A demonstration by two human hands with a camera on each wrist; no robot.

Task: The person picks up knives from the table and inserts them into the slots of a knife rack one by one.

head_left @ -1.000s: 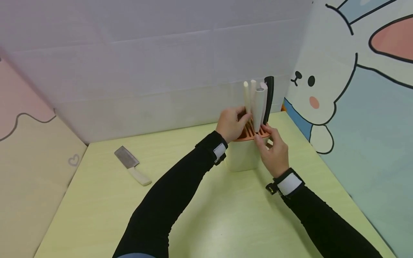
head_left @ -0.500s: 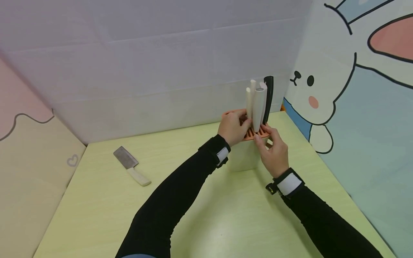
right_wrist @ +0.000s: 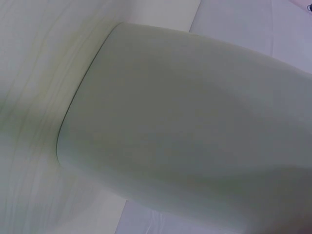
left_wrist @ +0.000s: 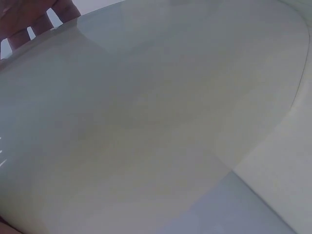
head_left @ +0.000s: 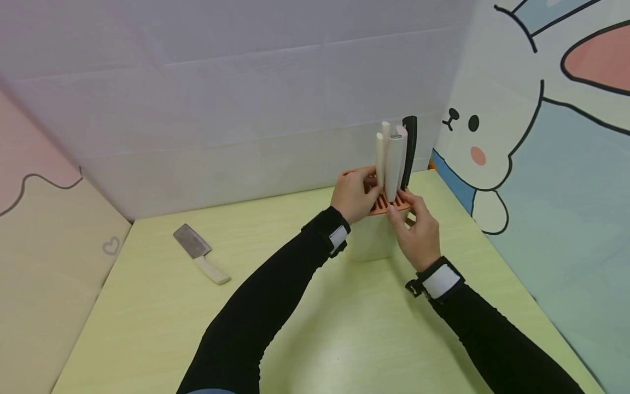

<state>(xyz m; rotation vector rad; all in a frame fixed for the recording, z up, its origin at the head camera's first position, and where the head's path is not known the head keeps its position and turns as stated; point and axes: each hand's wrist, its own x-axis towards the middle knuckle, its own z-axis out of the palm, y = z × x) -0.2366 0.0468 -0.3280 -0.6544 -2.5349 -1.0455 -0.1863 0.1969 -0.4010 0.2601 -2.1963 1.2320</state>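
Note:
A pale knife block (head_left: pixel 370 243) with an orange slotted top (head_left: pixel 381 208) stands at the right rear of the table. Several handles rise from it. My left hand (head_left: pixel 353 196) is at the top's left part, its thumb and fingers pinching a slim white-handled knife (head_left: pixel 379 158) low on the handle; its blade is hidden. On the near right corner, my right hand (head_left: pixel 417 232) grips the block's rim between thumb and fingers. A thick white handle (head_left: pixel 394 164) and a black handle (head_left: pixel 409 150) stand beside the pinched one. Both wrist views show mostly the block's smooth wall (right_wrist: pixel 180 112).
A cleaver (head_left: pixel 202 253) with a pale handle lies flat on the light wooden table (head_left: pixel 147 328), left of my left sleeve. A white wall (head_left: pixel 221 120) closes off the back, and a printed cartoon panel (head_left: pixel 556 202) runs along the right.
My left hand has gone slightly down and right, and the slim white handle has sunk lower into the block. In the last half second little moves. The right hand keeps its hold.

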